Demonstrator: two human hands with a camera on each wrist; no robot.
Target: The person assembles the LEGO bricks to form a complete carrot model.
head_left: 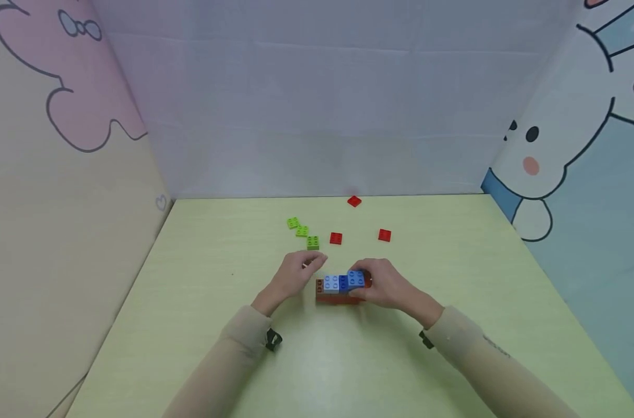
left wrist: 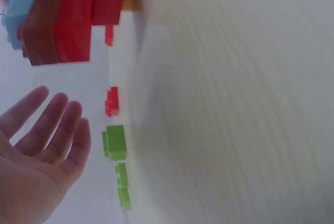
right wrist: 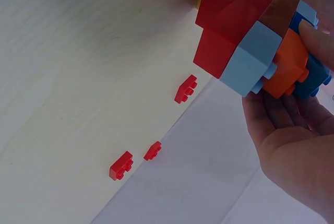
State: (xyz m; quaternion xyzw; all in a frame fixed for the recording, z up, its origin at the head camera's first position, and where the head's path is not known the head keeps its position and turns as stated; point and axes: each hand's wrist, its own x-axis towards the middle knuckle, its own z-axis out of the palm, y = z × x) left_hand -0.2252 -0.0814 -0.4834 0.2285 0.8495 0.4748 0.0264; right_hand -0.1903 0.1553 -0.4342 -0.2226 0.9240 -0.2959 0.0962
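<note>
A built block of toy bricks, with red bricks (left wrist: 73,25) and a brown brick (left wrist: 44,20) low down, stands in front of me. On its top, the head view shows a light blue brick (head_left: 331,283) and a blue brick (head_left: 356,278) at the right. My right hand (head_left: 387,284) grips the blue brick, thumb on the near side and fingers behind. The right wrist view adds an orange brick (right wrist: 287,62) and another light blue brick (right wrist: 251,57) at that end. My left hand (head_left: 296,273) hovers left of the block, fingers extended, holding nothing.
Behind the hands lie several loose bricks: green bricks (head_left: 313,242) in a slanting row, and red bricks (head_left: 335,238) spread to the right, one red brick (head_left: 354,201) near the table's back edge. A pale curtain (head_left: 317,116) hangs behind the table (head_left: 218,232).
</note>
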